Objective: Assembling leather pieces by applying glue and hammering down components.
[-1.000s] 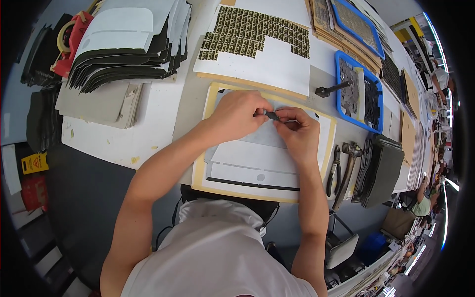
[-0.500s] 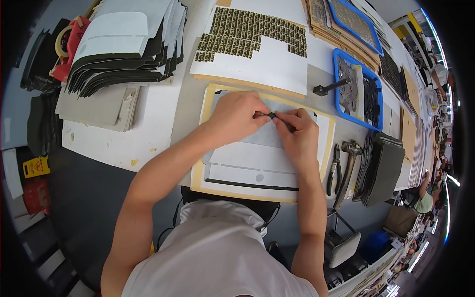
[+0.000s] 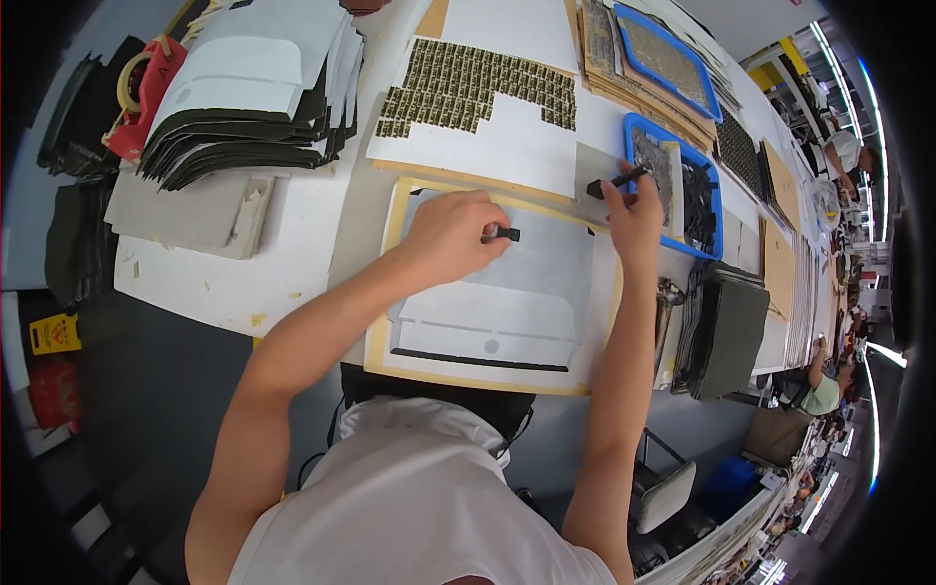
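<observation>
My left hand (image 3: pixel 454 234) is closed, pinching a small black strip (image 3: pixel 508 234) above the light grey panel (image 3: pixel 546 263). That panel, with a black strip along its near edge, lies on a white board (image 3: pixel 468 381) bordered with yellow tape. Beyond the board's far right corner, my right hand (image 3: pixel 638 216) has its fingers round a short black rod-shaped tool (image 3: pixel 598 188) with a blocky end. The tool is tilted, beside a blue tray (image 3: pixel 719 205) of small grey and black pieces.
Past the board lies a white sheet with rows of small gold-and-black pieces (image 3: pixel 448 83). Layered black-edged panels (image 3: pixel 239 83) are stacked at far left, beside a red tape dispenser (image 3: pixel 156 88). A hammer (image 3: pixel 669 292) and dark stacked pieces (image 3: pixel 731 327) are at right.
My right hand has left the small black strip, moved right and closed on the rod-shaped tool. My left hand still holds the strip. The whole view has shifted slightly.
</observation>
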Demonstrator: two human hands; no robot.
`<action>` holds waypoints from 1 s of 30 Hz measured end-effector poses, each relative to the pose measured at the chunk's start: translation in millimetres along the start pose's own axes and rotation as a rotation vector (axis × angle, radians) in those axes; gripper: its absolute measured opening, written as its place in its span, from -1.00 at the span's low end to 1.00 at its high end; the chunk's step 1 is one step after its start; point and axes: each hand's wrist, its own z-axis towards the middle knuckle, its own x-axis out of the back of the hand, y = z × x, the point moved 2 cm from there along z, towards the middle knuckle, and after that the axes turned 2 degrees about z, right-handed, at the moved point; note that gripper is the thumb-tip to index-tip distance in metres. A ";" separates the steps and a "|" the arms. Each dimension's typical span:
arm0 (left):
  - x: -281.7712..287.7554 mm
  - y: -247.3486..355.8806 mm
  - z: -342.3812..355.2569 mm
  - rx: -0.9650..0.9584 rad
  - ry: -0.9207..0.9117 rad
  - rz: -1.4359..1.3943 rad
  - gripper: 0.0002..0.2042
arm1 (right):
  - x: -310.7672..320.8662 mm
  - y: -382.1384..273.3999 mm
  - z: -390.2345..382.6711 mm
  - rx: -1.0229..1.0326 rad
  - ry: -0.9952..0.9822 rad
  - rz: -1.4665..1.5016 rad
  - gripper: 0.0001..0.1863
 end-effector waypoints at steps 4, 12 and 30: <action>2.1 1.0 -0.8 -0.016 0.038 -0.042 -0.76 | -11.0 -3.5 -10.7 0.275 0.072 -0.203 -0.85; 7.1 0.3 -3.4 0.030 -0.022 -0.093 -0.73 | -37.5 -80.6 -85.9 0.257 -0.289 0.220 -0.87; 4.0 -10.0 -3.2 -0.038 -0.004 -0.010 -0.79 | -44.6 -77.7 -85.2 0.164 -0.404 0.199 -0.63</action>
